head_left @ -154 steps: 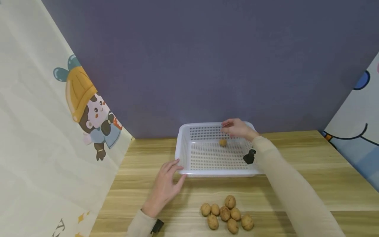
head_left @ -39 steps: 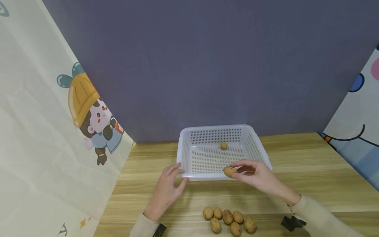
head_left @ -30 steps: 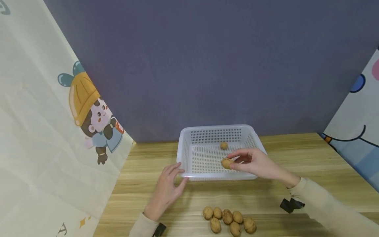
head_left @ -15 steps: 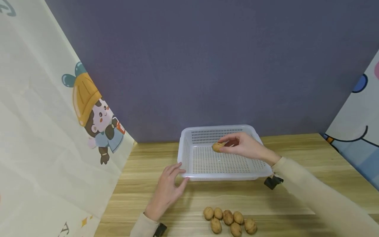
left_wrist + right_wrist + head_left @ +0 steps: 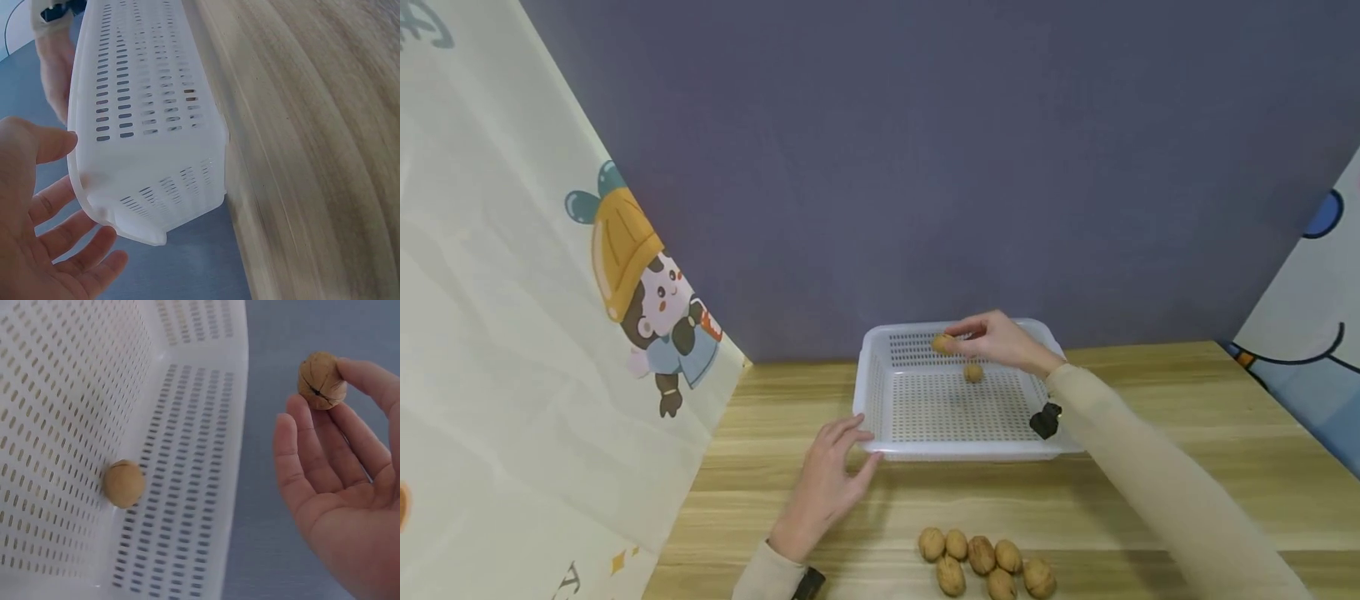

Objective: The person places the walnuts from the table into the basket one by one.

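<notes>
Dark purple-grey and very big, the wall (image 5: pixel 925 167) stood at the back. Pale sheets hung on both sides, and the left sheet (image 5: pixel 497 333) had a cartoon child (image 5: pixel 651 292) in a yellow hat. Below was a wooden table (image 5: pixel 790 400) with light and dark stripes. On it, near the wall, sat a white basket (image 5: pixel 985 450) full of little holes. Two arms in cream sleeves (image 5: pixel 1165 475) reached in from the near side, and each wrist had a small black thing (image 5: pixel 1046 421) on it. The left hand (image 5: pixel 823 479) was at the basket's near left corner. Its fingers were spread wide and nearly straight, and they rested lightly on the rim, with the thumb on the front side. The right hand (image 5: pixel 1000 340) was up over the back of the basket. Its thumb and fingertips pinched one walnut (image 5: pixel 322 381), which had a dark crack in its shell. Another walnut (image 5: pixel 124 484) lay in the basket, on the bottom by the back side. Seven more walnuts (image 5: pixel 981 555) lay close together on the table, in front of the basket and well apart from it.
</notes>
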Demonstrator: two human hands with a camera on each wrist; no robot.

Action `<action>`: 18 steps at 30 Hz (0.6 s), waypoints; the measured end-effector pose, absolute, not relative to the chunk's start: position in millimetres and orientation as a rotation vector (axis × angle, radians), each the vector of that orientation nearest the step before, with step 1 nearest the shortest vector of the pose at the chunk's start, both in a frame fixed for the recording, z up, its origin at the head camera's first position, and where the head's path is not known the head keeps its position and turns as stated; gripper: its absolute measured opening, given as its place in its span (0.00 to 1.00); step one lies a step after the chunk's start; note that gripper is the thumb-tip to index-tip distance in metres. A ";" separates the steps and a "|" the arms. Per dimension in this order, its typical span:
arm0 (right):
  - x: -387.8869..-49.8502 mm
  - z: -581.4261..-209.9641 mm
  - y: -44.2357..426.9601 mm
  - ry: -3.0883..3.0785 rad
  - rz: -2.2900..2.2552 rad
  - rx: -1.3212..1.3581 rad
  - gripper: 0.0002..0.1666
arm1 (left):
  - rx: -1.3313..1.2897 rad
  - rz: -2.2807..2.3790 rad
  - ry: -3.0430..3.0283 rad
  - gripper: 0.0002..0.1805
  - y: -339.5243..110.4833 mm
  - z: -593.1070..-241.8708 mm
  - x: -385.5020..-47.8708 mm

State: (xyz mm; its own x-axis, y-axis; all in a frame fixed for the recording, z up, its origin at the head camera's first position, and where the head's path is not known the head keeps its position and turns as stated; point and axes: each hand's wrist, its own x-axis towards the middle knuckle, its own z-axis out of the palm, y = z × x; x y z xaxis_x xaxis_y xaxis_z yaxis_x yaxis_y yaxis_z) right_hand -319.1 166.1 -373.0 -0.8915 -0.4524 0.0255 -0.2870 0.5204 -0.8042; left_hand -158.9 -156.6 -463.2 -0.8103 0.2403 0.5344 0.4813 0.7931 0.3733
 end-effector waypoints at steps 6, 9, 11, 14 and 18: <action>-340.6 -395.7 159.6 2.515 -1.370 -0.541 0.32 | -0.536 -0.691 -2.494 0.17 -155.6 -465.7 -158.9; -347.7 -406.5 155.0 2.483 -1.389 -0.473 0.34 | -0.534 -0.684 -2.482 0.17 -155.2 -467.1 -159.3; -351.9 -412.0 151.7 2.479 -1.394 -0.446 0.34 | -0.530 -0.686 -2.477 0.17 -155.1 -467.5 -160.0; -357.2 -421.4 148.5 2.488 -1.392 -0.390 0.33 | -0.526 -0.679 -2.476 0.17 -154.8 -467.7 -160.8; -362.5 -435.1 146.4 2.529 -1.350 -0.301 0.34 | -0.527 -0.679 -2.483 0.16 -154.4 -467.1 -161.0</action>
State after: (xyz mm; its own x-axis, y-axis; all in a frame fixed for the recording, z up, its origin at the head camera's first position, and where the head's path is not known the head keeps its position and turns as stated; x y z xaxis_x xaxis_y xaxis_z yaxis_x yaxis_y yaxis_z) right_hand -362.5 146.4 -435.1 -0.9453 -0.2999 -0.1287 -0.0600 0.5474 -0.8347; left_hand -161.0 -154.4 -467.1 -0.7953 0.2276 0.5620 0.4819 0.7997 0.3581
